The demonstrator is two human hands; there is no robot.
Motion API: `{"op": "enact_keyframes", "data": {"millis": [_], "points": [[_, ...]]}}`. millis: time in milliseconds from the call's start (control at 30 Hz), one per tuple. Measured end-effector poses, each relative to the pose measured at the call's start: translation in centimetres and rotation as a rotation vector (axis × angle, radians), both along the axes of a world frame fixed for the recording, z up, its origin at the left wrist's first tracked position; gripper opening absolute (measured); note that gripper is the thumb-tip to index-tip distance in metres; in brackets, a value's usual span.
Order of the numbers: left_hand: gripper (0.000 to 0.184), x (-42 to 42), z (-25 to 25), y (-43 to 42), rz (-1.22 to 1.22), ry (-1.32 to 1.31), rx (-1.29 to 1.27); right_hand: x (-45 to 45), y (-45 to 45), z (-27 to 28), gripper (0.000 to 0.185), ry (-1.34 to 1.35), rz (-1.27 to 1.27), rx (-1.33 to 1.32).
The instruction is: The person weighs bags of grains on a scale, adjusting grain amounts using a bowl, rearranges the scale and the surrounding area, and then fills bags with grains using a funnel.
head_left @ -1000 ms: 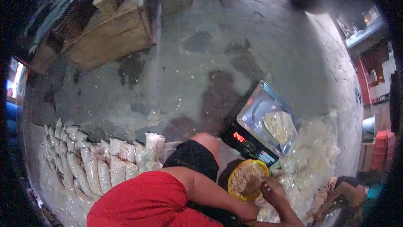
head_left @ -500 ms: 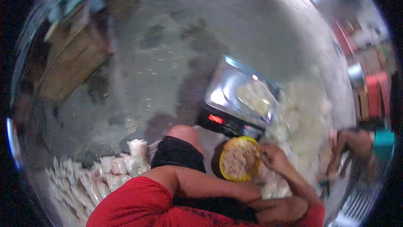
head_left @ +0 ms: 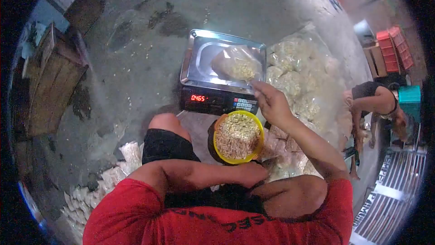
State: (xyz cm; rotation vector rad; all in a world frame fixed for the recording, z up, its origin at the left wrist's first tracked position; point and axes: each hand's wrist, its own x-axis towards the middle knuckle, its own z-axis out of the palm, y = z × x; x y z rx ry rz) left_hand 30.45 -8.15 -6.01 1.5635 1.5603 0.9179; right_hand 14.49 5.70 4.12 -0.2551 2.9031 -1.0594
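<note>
A digital scale (head_left: 190,82) with a steel pan stands on the floor in front of me, its red display reading 0.465. On the pan lies a clear plastic bag (head_left: 238,61) part filled with pale kernels. My right hand (head_left: 274,104) reaches to the near end of this bag, thumb and fingers pinched together; what is between them is too small to make out. Below the scale sits a yellow-rimmed bowl (head_left: 260,143) of pale and pinkish kernels. My left hand (head_left: 253,175) is low beside the bowl's near edge, by my right knee, its fingers hidden.
Filled clear bags (head_left: 294,70) are heaped right of the scale. More packed bags (head_left: 97,188) stand in rows at lower left. Another person (head_left: 376,100) crouches at right near red crates (head_left: 394,48). A wooden box (head_left: 54,86) stands at left; a slatted rack (head_left: 385,195) is at lower right.
My right hand has moved from the bowl's right rim up to the bag on the scale. The view has shifted, and the picture is sharper now.
</note>
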Motion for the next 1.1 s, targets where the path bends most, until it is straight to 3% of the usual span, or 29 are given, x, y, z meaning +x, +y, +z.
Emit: {"op": "enact_keyframes", "data": {"millis": [133,233,367,467,533,633,733,800,1000,1067,1100], "points": [[0.030,-0.4,0.6,-0.1,0.054,-0.001,0.049,-0.6,0.0,-0.9,0.042,0.055,0.052,0.041],[0.031,-1.6,2.4,-0.5,-0.072,-0.008,-0.013,-2.0,-0.1,-1.3,0.044,0.114,0.034,0.030],[0.026,-0.5,0.5,-0.3,0.021,-0.075,0.079,-4.2,-0.2,-2.8,0.041,-0.169,-0.035,-0.163],[0.028,-1.3,1.2,-0.6,0.003,-0.070,0.074,-6.4,-0.7,-4.4,0.041,-0.091,0.051,-0.048],[0.030,-2.2,2.5,-0.9,-0.025,-0.043,0.033,-8.0,-0.9,-4.8,0.053,0.135,0.182,0.227],[0.028,-2.4,2.5,-1.0,-0.036,-0.042,0.034,-9.8,-1.1,-5.5,0.049,0.303,0.209,0.366],[0.027,-0.9,0.2,-0.1,0.041,0.048,-0.059,-10.0,-1.6,-5.1,0.047,0.162,0.206,0.436],[0.030,-1.6,1.2,-0.3,0.121,-0.255,-0.112,-10.2,-1.7,-5.0,0.044,0.043,0.214,0.506],[0.034,-0.3,-1.1,0.0,0.113,-0.321,-0.104,-11.2,-0.3,-7.0,0.039,-0.049,0.198,0.688],[0.033,-0.5,-1.1,0.0,0.086,-0.272,-0.041,-11.8,0.3,-7.9,0.039,0.328,0.216,0.530],[0.032,-0.6,-1.0,0.0,0.064,-0.224,0.024,-11.7,0.3,-7.9,0.039,0.328,0.215,0.530]]}}
